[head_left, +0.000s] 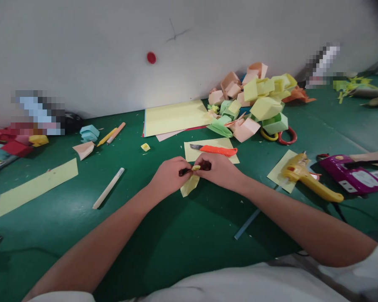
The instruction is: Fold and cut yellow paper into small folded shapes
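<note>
Near the middle of the green table, my left hand [171,177] and my right hand [219,171] meet fingertip to fingertip. Both are closed on a small piece of pale yellow paper [190,186], which hangs down between them with a folded bit showing at the top. The fingers hide part of it. Just beyond my right hand, an orange utility knife [219,150] with its blade out rests on a flat yellow sheet [191,155]. A tiny folded yellow piece [145,147] lies beyond my left hand.
Folded paper pieces [266,107] are heaped at the back right, beside red-handled scissors [287,136]. A yellow glue gun [315,180] and a purple device [353,174] lie right. At left are a yellow strip [34,188], a white stick [108,188] and pencils [111,134]. Large sheets [176,118] lie by the wall.
</note>
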Action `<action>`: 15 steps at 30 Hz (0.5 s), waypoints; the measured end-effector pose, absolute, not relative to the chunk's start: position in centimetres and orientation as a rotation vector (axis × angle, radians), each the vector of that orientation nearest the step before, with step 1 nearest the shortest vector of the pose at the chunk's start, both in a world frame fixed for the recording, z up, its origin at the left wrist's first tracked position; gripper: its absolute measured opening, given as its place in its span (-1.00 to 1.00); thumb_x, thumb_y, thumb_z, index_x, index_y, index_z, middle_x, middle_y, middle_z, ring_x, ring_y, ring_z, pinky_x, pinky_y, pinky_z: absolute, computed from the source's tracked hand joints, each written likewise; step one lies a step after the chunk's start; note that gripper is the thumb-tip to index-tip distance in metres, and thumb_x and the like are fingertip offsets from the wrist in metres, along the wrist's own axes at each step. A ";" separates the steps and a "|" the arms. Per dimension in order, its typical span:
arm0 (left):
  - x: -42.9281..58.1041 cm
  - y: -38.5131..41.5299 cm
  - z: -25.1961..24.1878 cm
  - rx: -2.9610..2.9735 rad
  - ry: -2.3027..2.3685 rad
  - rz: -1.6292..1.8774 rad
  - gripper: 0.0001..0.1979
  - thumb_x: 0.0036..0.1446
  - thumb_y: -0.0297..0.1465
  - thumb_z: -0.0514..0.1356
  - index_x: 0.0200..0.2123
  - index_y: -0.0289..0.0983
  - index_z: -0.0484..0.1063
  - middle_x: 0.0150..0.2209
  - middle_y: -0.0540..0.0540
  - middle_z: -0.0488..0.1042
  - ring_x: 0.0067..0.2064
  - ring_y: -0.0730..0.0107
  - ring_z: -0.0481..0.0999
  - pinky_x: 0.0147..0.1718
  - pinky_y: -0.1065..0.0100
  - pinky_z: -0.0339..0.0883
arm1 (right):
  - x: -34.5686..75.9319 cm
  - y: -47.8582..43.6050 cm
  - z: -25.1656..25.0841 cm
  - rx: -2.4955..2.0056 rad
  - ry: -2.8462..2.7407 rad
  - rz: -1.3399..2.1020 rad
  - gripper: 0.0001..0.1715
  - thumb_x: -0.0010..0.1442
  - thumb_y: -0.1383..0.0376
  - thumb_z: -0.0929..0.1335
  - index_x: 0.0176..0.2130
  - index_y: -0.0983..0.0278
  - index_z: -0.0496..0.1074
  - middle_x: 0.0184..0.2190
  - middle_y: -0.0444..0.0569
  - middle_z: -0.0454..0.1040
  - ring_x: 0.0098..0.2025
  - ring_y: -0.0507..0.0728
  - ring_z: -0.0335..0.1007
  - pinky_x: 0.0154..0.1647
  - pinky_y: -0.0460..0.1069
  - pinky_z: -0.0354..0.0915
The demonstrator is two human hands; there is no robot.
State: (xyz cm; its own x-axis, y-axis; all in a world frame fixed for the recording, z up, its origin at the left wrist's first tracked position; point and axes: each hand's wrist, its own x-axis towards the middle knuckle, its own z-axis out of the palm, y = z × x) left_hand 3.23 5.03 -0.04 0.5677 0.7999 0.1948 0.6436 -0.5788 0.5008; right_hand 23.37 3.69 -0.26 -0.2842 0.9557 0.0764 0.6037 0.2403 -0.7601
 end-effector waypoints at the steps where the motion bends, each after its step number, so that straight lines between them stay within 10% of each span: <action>1: 3.2 5.1 0.1 2.432 1.154 0.571 -0.88 0.17 -0.40 0.21 -0.38 -0.23 0.55 -0.31 -0.02 0.54 -0.34 0.41 0.51 -0.39 0.39 0.29 | 23.4 3.7 -0.2 -1.435 -1.993 0.809 -0.90 0.14 0.26 0.45 -0.30 0.24 0.50 -0.39 -0.15 0.53 -0.37 0.06 0.40 -0.40 -0.05 0.21; 15: 3.0 5.0 0.2 2.436 1.118 0.605 -0.89 0.16 -0.43 0.19 -0.37 -0.23 0.53 -0.35 -0.02 0.55 -0.30 0.37 0.54 -0.34 0.39 0.30 | 22.5 2.6 0.5 -1.537 -2.177 0.389 -0.90 0.22 0.30 0.39 -0.29 0.24 0.55 -0.25 0.00 0.59 -0.18 0.19 0.45 -0.37 0.00 0.12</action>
State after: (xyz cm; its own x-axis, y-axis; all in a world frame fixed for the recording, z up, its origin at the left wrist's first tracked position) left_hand 3.02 5.01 0.17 0.5881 0.7785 0.2193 0.6094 -0.6048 0.5127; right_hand 22.55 2.56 0.52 -0.2816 0.9398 0.1935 0.8145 0.3407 -0.4695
